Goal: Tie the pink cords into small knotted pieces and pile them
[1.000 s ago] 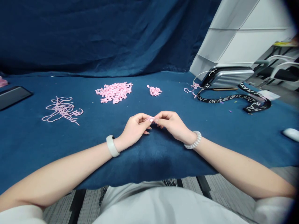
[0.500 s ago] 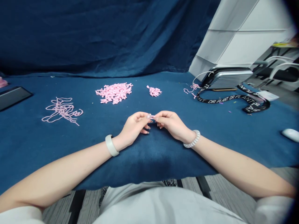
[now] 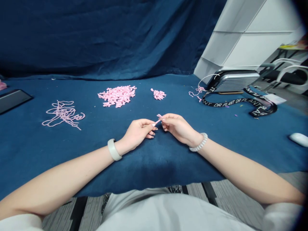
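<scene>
A short piece of pink yarn (image 3: 157,122) is stretched between my two hands above the blue cloth. My left hand (image 3: 141,132) pinches its lower end between thumb and fingertips. At the upper end my right hand (image 3: 178,126) pinches the yarn, and a small loop or tuft sticks out beyond those fingers. Past my hands lie a large heap of small pink yarn pieces (image 3: 117,95) and a smaller heap of pink pieces (image 3: 158,94). Loose strands of pink yarn (image 3: 64,114) are tangled on the left.
A black lettered strap (image 3: 223,104) curves in front of a silver ribbed case (image 3: 237,80) at the back right. Near it are pink and white strands (image 3: 198,91). A white mouse (image 3: 299,139) sits at the right edge, a dark tablet-like device (image 3: 14,99) at the left.
The yarn between my hands now slants, with my right hand's end higher and my left hand slightly lower. A small pink loop or tuft now shows above the right fingertips.
</scene>
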Tool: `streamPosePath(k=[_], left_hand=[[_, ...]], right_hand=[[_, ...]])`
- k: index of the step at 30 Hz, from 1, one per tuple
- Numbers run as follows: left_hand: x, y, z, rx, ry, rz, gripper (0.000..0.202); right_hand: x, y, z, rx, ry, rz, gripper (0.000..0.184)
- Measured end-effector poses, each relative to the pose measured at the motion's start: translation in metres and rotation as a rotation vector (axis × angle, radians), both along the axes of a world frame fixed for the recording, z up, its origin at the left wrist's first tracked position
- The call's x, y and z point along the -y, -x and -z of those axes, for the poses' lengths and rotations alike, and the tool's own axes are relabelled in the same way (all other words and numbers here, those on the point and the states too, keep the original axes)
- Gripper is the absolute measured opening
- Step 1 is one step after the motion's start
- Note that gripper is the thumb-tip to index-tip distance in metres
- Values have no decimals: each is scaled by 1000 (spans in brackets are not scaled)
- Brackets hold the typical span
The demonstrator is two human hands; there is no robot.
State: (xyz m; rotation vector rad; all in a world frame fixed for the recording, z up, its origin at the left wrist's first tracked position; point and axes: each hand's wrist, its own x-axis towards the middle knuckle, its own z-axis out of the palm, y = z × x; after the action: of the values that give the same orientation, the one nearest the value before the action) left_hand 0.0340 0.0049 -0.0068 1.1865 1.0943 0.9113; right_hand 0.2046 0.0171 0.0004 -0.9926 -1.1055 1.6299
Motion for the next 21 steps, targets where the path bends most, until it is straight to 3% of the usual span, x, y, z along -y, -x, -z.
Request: streamPosePath(k=[5,11,21], left_hand=[[0,0,-2,-3,10,26,20],[-2,3,-5,135,92,20,37],[-2,4,-7,111,100,88,34]], right_hand=[[0,0,-1,-46,26,-60,11],[0,-2,0,-104,55,-74,13],[-1,-2,0,-92,67,-71,15]])
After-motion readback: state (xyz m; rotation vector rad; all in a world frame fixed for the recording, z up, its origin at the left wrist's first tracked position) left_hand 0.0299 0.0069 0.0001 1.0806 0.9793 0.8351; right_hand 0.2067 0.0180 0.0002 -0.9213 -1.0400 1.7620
